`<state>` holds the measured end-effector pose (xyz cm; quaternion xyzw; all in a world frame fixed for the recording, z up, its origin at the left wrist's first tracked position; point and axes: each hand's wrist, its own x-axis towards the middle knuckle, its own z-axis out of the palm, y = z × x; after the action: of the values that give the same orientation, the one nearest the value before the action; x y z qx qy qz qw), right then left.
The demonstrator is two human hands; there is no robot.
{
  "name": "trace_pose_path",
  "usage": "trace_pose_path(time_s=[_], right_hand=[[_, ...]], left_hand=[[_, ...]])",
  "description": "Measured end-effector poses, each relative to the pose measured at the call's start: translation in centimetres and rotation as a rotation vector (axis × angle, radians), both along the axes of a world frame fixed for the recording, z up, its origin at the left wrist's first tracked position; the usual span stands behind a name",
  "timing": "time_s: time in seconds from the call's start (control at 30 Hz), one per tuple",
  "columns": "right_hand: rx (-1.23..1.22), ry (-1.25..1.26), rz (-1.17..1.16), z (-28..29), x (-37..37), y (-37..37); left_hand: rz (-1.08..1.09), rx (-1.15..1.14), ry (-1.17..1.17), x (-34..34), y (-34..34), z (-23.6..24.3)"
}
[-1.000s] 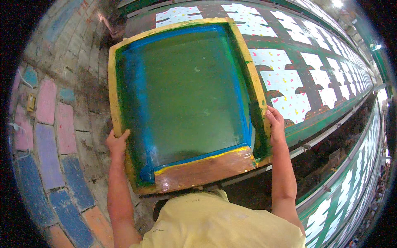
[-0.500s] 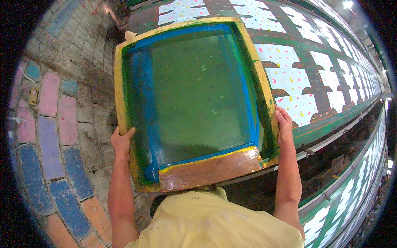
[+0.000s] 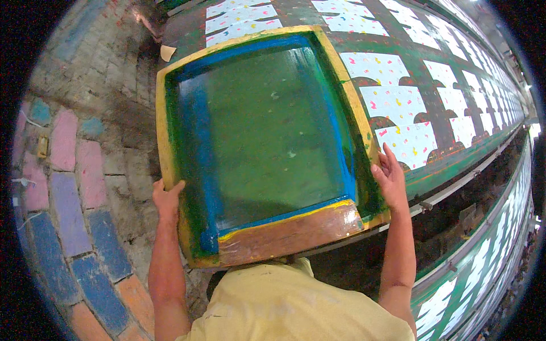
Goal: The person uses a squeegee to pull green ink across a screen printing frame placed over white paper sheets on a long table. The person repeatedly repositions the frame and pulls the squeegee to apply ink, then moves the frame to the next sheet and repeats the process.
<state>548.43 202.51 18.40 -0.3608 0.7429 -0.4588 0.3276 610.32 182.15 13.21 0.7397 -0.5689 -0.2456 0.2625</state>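
Observation:
A screen printing frame (image 3: 165,136) with a yellowish wooden rim lies before me, slightly tilted. Its mesh (image 3: 261,136) is green and see-through, bordered in blue. Along the near end runs a strip of shiny brown tape (image 3: 290,234) with a yellow edge. My left hand (image 3: 168,199) is closed on the left rim, its thumb on top and the other fingers hidden outside and below. At the right rim, my right hand (image 3: 391,177) has its thumb over the wood and its fingers loosely extended along the outer side.
A long green printing table (image 3: 455,162) stretches away to the right, bearing rows of white cut pieces (image 3: 398,105) with small coloured prints. Another such table (image 3: 483,250) stands across a dark gap. Painted bricks (image 3: 71,210) pave the floor at left. A tan scrap (image 3: 168,53) sits beyond the far-left corner.
The frame has shifted slightly nearer relative to the table, uncovering more of the white pieces and the tan scrap. My right hand's fingers have loosened and spread; the left keeps its grip.

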Motion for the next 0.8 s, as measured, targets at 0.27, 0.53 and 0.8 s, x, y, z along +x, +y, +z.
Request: trace_pose_path(time_s=[0.27,0.53,0.8], right_hand=[[-0.126,0.47,0.647,4.9,9.6,5.4],[-0.075,0.86,0.919,4.8,18.3,6.6],[0.011,0.954,0.952,6.4,24.4,1.5]], left_hand=[[-0.036,0.022,0.033,0.5,-1.2,0.7],[-0.062,-0.005,0.09,-1.2,-5.2,2.7],[0.038,-0.102,0.241,-1.4,-5.7,-0.9]])
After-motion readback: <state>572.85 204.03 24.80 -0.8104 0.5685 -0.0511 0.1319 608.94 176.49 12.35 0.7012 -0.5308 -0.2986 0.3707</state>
